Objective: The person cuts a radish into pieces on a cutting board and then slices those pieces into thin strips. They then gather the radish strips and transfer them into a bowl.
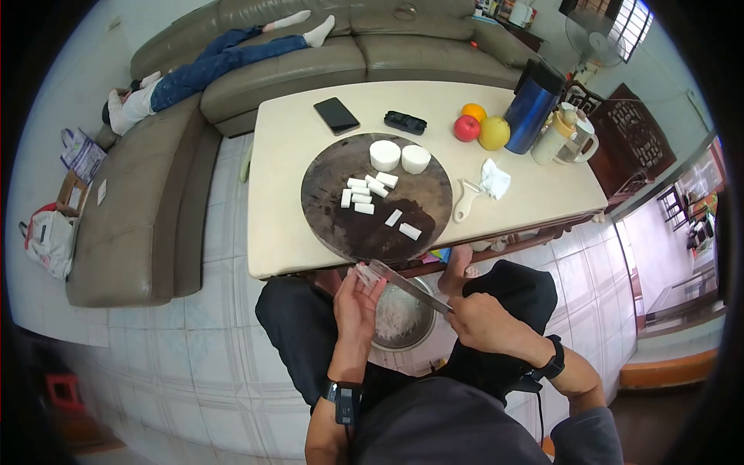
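Note:
In my right hand (482,322) is the handle of a kitchen knife (411,287), its blade pointing up and left over the bowl. The tip end meets the fingers of my left hand (358,306), which are curled round a small pale piece of white radish (367,274). Below the blade, a metal bowl (428,335) between my legs contains pale shreds (397,314). On the round dark cutting board (325,221) lie several short white radish sticks (363,208), two of them set apart at the lower right. Two thick radish rounds (384,156) stand at its back.
On the cream table (279,163) are a phone (336,115), a black case (405,122), fruit (494,133), a blue flask (535,107), a glass jug (577,141), a peeler (465,201) and a crumpled tissue (494,179). A person (186,81) lies on the sofa (147,205).

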`<move>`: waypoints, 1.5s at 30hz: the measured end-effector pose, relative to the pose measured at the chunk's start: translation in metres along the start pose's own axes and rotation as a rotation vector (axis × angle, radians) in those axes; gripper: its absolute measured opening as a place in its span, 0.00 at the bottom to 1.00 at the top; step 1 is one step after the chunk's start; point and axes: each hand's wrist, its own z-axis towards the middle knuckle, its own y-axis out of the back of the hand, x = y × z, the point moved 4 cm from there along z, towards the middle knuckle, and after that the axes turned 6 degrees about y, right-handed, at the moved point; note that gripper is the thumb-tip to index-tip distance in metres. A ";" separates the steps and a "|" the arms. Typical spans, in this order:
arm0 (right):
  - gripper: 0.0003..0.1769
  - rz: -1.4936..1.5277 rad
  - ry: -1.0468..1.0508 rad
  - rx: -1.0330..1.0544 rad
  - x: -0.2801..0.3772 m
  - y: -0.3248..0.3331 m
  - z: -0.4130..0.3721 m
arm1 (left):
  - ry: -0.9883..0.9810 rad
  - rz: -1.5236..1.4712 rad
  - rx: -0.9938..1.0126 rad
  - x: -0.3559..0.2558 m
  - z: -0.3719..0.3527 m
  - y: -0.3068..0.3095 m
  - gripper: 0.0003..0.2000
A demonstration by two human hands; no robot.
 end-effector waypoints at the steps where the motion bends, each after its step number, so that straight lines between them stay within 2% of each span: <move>1: 0.09 0.062 -0.045 0.001 -0.002 -0.001 -0.002 | 0.009 -0.011 0.005 0.001 -0.001 0.000 0.13; 2: 0.09 0.066 -0.047 0.000 -0.006 -0.002 -0.005 | 0.010 -0.007 0.004 0.001 -0.003 0.000 0.13; 4: 0.12 0.356 -0.093 0.015 -0.019 -0.010 -0.014 | -0.014 0.073 0.045 0.002 -0.009 -0.001 0.11; 5: 0.12 0.364 -0.092 0.017 -0.021 -0.010 -0.017 | -0.014 0.078 0.039 0.003 -0.009 0.003 0.11; 7: 0.13 0.781 -0.330 0.090 -0.027 -0.015 -0.030 | 0.000 0.152 -0.012 0.009 -0.009 0.013 0.10; 8: 0.14 0.861 -0.340 0.080 -0.027 -0.013 -0.035 | 0.010 0.165 -0.018 0.011 -0.010 0.016 0.10; 14: 0.15 0.926 -0.366 0.060 -0.056 -0.019 -0.063 | 0.109 0.303 -0.024 0.033 -0.007 0.030 0.11; 17: 0.15 0.972 -0.374 0.036 -0.067 -0.023 -0.071 | 0.132 0.479 0.026 0.049 0.002 0.044 0.12; 19: 0.14 1.042 -0.374 0.020 -0.074 -0.027 -0.075 | 0.135 0.754 -0.113 0.059 0.008 0.056 0.14; 23: 0.13 1.108 -0.394 -0.008 -0.089 -0.039 -0.081 | 0.110 0.889 -0.059 0.074 0.033 0.092 0.13; 25: 0.12 1.135 -0.397 -0.025 -0.093 -0.041 -0.084 | -0.015 0.932 -0.025 0.070 0.031 0.084 0.11; 29: 0.12 1.250 -0.391 -0.024 -0.097 -0.043 -0.083 | -0.052 0.870 -0.034 0.064 0.023 0.068 0.10; 31: 0.12 1.277 -0.379 -0.026 -0.100 -0.045 -0.082 | -0.125 1.067 -0.034 0.057 0.018 0.050 0.09; 32: 0.12 1.302 -0.368 -0.026 -0.101 -0.047 -0.081 | -0.131 1.073 -0.033 0.055 0.014 0.041 0.09; 34: 0.11 1.332 -0.351 -0.037 -0.103 -0.050 -0.079 | -0.264 1.231 -0.006 0.044 -0.005 -0.003 0.09; 35: 0.11 1.358 -0.344 -0.043 -0.104 -0.051 -0.078 | -0.270 1.235 0.000 0.039 -0.008 -0.019 0.09; 37: 0.11 1.357 -0.331 -0.045 -0.105 -0.053 -0.076 | -0.750 1.373 0.139 0.024 -0.022 -0.061 0.09; 39: 0.10 1.355 -0.318 -0.044 -0.104 -0.054 -0.074 | -0.818 1.402 0.171 0.015 -0.023 -0.088 0.12; 41: 0.13 1.341 -0.325 -0.055 -0.102 -0.053 -0.072 | -1.147 1.657 0.230 0.010 -0.022 -0.113 0.13; 43: 0.13 1.337 -0.334 -0.061 -0.101 -0.051 -0.071 | -1.120 1.712 0.237 0.010 -0.012 -0.122 0.16; 45: 0.13 1.359 -0.331 -0.066 -0.101 -0.052 -0.072 | -1.156 1.830 0.162 0.013 -0.001 -0.125 0.16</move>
